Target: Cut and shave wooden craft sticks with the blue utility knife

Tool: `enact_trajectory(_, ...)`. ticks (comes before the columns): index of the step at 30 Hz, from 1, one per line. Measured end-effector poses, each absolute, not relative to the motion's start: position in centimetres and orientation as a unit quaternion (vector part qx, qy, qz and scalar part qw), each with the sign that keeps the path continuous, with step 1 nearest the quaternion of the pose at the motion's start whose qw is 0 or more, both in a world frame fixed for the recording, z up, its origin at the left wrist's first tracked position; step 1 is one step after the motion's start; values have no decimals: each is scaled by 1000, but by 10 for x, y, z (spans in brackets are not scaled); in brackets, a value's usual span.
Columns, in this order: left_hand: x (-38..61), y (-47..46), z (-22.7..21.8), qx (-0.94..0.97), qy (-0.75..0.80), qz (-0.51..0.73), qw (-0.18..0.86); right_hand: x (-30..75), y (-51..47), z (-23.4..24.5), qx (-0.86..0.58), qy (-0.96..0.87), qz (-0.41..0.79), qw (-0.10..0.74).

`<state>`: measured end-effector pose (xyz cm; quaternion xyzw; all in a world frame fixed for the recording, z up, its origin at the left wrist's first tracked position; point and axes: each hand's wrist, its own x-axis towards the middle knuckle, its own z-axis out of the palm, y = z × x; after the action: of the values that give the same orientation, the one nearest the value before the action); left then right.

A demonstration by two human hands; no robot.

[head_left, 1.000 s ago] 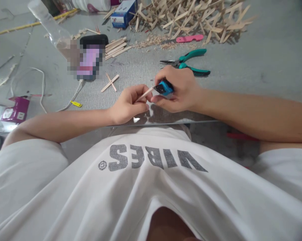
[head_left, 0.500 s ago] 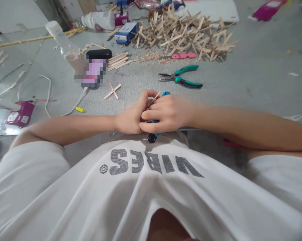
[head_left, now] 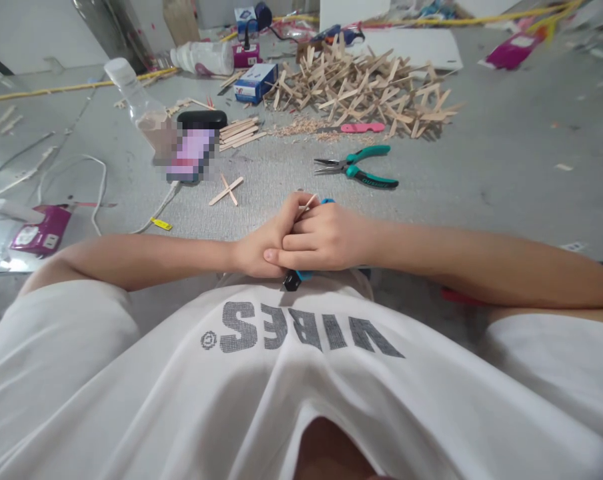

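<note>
The right hand point(head_left: 324, 237) was clenched around a cutter point(head_left: 292, 280); its black end stuck out below the fingers and a bit of blue showed above them. The left hand point(head_left: 261, 250) pressed against the right, its fingers bent around a stick point(head_left: 307, 203). The stick's tip rose between the 2 hands; its rest was hidden, so exactly where it was pinched could not be told. The hands met at the near edge of the table point(head_left: 506, 173).

Beyond them lay pliers point(head_left: 350, 161), jaws apart. To the left were 2 crossed sticks point(head_left: 227, 191), then a phone point(head_left: 189, 157) with a cable point(head_left: 167, 199) plugged in and a case point(head_left: 202, 120) just behind it. Loose sticks point(head_left: 239, 135) lay beside the case. Farther back, a pink knife point(head_left: 362, 127) lay near shavings point(head_left: 301, 127), before a heap point(head_left: 361, 87) of sticks. A blue box point(head_left: 255, 85) was at the heap's left.
</note>
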<state>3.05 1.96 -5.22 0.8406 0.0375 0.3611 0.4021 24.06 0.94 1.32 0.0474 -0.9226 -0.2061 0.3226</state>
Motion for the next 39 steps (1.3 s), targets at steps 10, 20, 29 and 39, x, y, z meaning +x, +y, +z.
enact_trajectory(10,26,10,-47,863,72,334,372,240,8,6,49,-922,-222,313)
enact_trajectory(20,24,0,-7,629,227,323,670,267,28,12,-187,-860,10,474)
enact_trajectory(29,29,-3,6,611,279,313,671,265,38,14,-261,-850,226,397)
enact_trajectory(39,29,-8,10,598,262,371,660,274,43,10,-191,-883,188,386)
